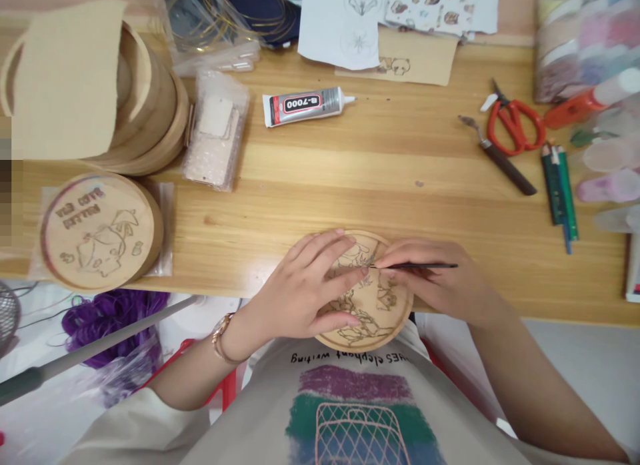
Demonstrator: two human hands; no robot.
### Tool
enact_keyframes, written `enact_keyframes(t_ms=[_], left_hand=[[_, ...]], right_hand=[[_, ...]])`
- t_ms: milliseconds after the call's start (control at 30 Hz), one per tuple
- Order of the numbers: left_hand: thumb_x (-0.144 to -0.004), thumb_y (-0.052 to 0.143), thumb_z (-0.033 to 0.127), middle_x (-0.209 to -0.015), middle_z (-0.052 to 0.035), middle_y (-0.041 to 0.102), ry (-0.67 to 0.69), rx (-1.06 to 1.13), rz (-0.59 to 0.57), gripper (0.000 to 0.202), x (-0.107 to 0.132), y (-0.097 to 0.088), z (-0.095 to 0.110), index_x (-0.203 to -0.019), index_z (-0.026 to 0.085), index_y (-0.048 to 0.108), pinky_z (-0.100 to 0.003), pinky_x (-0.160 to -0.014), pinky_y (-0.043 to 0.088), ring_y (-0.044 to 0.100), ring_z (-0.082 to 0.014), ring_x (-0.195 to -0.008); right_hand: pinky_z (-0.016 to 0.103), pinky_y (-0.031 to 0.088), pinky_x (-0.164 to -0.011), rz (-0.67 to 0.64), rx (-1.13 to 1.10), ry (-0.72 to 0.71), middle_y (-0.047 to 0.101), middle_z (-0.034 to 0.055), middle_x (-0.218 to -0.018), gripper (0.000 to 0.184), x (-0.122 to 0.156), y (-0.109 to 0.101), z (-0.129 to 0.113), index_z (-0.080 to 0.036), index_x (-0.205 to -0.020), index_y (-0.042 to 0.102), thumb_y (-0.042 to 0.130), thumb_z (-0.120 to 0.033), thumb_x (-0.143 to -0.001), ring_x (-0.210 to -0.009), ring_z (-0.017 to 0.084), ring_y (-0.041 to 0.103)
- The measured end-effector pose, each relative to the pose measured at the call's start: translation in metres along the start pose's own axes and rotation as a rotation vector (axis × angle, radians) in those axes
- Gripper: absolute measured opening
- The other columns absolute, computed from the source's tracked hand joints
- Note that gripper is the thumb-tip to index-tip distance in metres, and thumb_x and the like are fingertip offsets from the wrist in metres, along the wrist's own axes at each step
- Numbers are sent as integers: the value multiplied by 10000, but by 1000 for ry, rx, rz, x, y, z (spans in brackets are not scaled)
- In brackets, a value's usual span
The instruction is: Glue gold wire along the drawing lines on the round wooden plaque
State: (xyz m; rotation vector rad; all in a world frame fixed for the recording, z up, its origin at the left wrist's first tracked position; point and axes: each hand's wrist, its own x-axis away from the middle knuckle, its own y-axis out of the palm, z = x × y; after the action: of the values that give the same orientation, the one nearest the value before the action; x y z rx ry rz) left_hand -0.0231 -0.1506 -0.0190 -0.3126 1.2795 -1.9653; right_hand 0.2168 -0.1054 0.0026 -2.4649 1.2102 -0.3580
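Left plaque: a round pale wooden plaque (97, 230) bearing brown mushroom line art and lettering, far left.
My left hand (300, 285): fingers spread, pressing the disc down.
Held disc: a round pale wooden disc (385, 325), at the near edge of the pale pine table (340, 165), fully covered in brown outlines, no colour visible.
My right hand (430, 275): fingers pinching a slender black tool (415, 266), its tip over the disc.
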Motion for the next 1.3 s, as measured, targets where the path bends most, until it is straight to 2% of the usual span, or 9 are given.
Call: enact_keyframes(t_ms=[533,700,833,967,1100,1300], left_hand=[[-882,501,614,-1397,-178,458,-2,-2,-9,559,0,-1,1,-1252,205,590,-530,-1076,342,359,-360,-1350],[-879,501,621,-1396,-168,459,-4,4,-15,557,0,0,0,-1248,213,588,-530,-1077,342,354,-355,-1354],[-879,497,627,-1410,-155,452,-7,32,-13,568,1,-1,-2,-1284,232,550,-528,-1087,330,344,-347,-1366],[-889,511,593,-1397,-167,479,-28,118,22,610,1,-2,-3,-1329,172,472,-491,-1108,325,354,-310,-1374],[-907,526,523,-1379,-166,507,-41,150,26,573,-1,-5,-3,-1338,157,435,-484,-1109,338,379,-291,-1373],[-930,514,444,-1388,-168,509,-2,24,15,466,-1,-11,-3,-1301,163,481,-512,-1107,337,394,-299,-1367]], right_hand=[[257,555,-684,-62,3,-57,745,7,-834,101,-9,-6,0,-236,-826,713,623,-192,-838,-773,149,694],[263,564,-680,-55,-20,-7,746,3,-847,91,-7,-5,3,-238,-828,714,629,-205,-827,-778,151,697],[269,569,-688,50,-46,2,746,-3,-846,77,-1,-2,8,-246,-837,716,644,-220,-824,-769,146,694],[248,563,-666,180,-60,-27,737,-10,-817,65,8,2,11,-251,-840,709,668,-205,-820,-741,129,680],[262,570,-699,221,-81,-13,735,-4,-843,72,16,9,10,-251,-850,704,661,-199,-824,-775,135,681],[272,573,-670,275,-77,-13,738,10,-842,85,32,28,2,-248,-872,703,649,-195,-835,-764,147,687]])
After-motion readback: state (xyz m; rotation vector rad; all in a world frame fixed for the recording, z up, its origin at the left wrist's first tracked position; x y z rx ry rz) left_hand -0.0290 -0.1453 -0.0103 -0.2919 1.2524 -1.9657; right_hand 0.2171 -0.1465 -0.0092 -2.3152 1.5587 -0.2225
